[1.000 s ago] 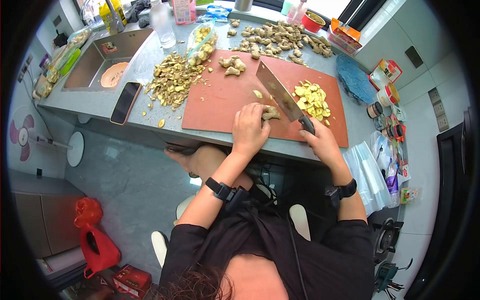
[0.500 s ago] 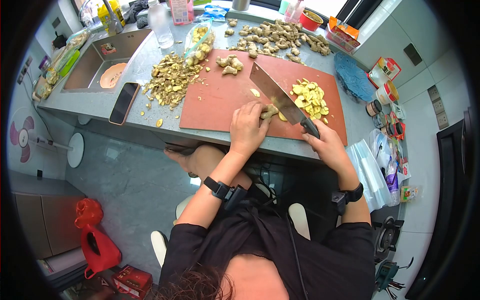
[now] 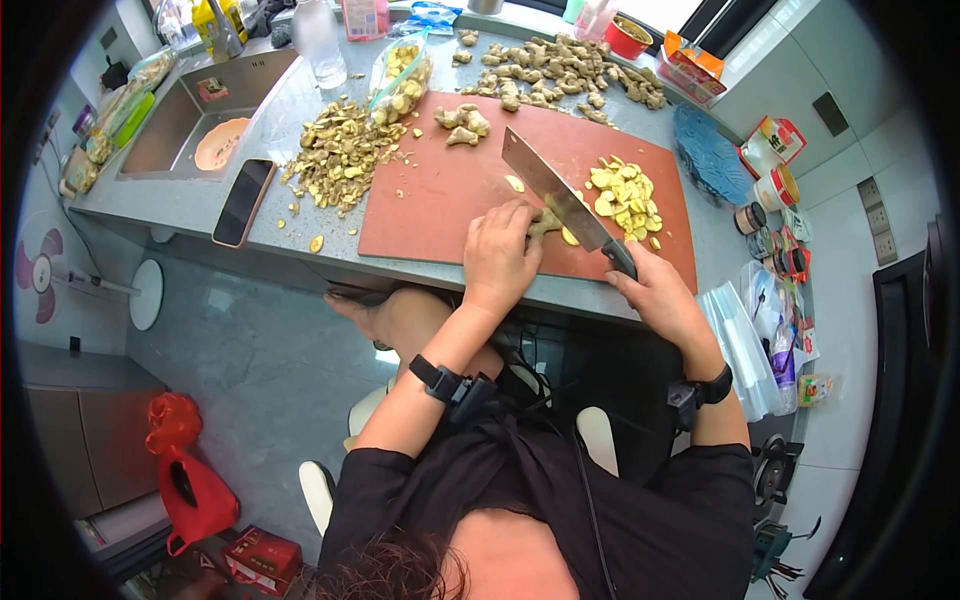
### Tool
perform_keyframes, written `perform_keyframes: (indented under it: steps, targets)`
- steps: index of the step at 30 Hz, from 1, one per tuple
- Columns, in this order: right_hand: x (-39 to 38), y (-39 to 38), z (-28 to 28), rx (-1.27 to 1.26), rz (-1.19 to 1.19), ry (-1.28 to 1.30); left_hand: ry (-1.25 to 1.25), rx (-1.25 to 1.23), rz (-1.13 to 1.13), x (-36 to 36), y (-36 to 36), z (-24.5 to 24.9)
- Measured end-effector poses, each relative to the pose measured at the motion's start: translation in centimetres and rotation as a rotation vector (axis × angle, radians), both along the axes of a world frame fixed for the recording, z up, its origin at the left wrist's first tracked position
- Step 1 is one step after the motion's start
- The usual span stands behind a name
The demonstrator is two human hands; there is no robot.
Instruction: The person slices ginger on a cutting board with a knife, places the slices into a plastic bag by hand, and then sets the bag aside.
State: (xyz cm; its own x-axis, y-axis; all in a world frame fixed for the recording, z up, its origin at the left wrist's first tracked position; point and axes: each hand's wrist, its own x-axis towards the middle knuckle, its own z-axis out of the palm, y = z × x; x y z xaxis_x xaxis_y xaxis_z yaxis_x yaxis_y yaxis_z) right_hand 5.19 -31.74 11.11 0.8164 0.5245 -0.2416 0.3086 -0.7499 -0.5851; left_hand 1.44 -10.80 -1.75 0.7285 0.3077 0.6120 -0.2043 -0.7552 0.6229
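My left hand (image 3: 502,252) is closed on a piece of ginger (image 3: 545,223), pressing it on the reddish-brown cutting board (image 3: 430,205). In my right hand (image 3: 655,288) is the black handle of a cleaver (image 3: 556,193), its blade slanting up and left against the ginger's right side. A heap of yellow ginger slices (image 3: 625,197) lies right of the blade. One loose slice (image 3: 515,184) rests left of the blade. Unpeeled ginger knobs (image 3: 462,123) sit at the board's back left. The blade hides part of the ginger.
Ginger peelings (image 3: 340,155) are piled left of the board beside a phone (image 3: 243,203). A bag of ginger (image 3: 402,82) stands behind them, near a plastic bottle (image 3: 320,50). Whole ginger (image 3: 570,70) covers the counter's back. A sink (image 3: 190,120) is at left, blue plastic (image 3: 712,155) at right.
The view has shifted slightly. Both hands, the cleaver and the ginger keep nearly the same places on the board.
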Motion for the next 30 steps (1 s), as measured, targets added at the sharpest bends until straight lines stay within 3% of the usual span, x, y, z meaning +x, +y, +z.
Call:
perform_keyframes:
  steps: [15,21,25,30]
  targets:
    - [0.3,1.0,-1.9,0.076,-0.017,0.011,0.049,0.011,0.023,0.2,0.0,-0.4]
    - [-0.3,0.9,-1.0,0.048,-0.112,0.137,0.000,0.011,0.029,0.5,0.0,-0.5]
    - [1.7,2.1,-3.8,0.133,-0.013,-0.025,0.035,0.006,0.012,0.3,0.0,-0.2]
    - [1.6,3.9,-2.4,0.083,-0.037,-0.032,0.019,0.001,0.016,0.1,0.2,-0.2]
